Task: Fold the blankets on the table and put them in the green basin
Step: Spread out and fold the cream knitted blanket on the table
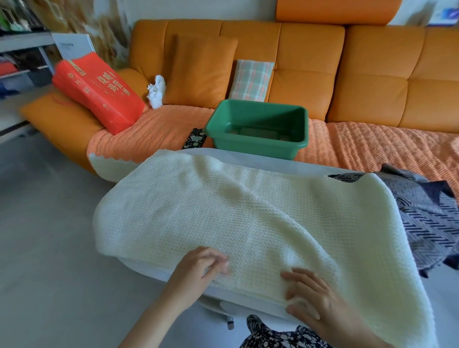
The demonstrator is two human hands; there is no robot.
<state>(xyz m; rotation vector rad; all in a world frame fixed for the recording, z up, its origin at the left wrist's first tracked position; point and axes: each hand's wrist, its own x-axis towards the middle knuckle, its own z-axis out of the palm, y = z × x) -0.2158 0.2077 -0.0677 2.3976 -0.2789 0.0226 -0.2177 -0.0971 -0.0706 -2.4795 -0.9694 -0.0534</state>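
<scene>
A cream knitted blanket (pixel 224 213) lies spread over the small white table (pixel 275 164), its right part hanging down past the near edge. A dark patterned blanket (pixel 430 219) lies bunched at the table's right end, partly under the cream one. The green basin (pixel 258 126) stands on the sofa just behind the table and looks to hold no blanket. My left hand (pixel 198 268) rests on the cream blanket's near edge with fingers loosely bent. My right hand (pixel 310 298) presses flat on the same edge, fingers spread.
An orange sofa (pixel 376 77) with a ribbed orange cover runs behind the table. On it lie a red package (pixel 98 92), a white cloth (pixel 156 91), a plaid cushion (pixel 251 79) and a dark phone (pixel 194 138). Grey floor (pixel 43 232) lies to the left.
</scene>
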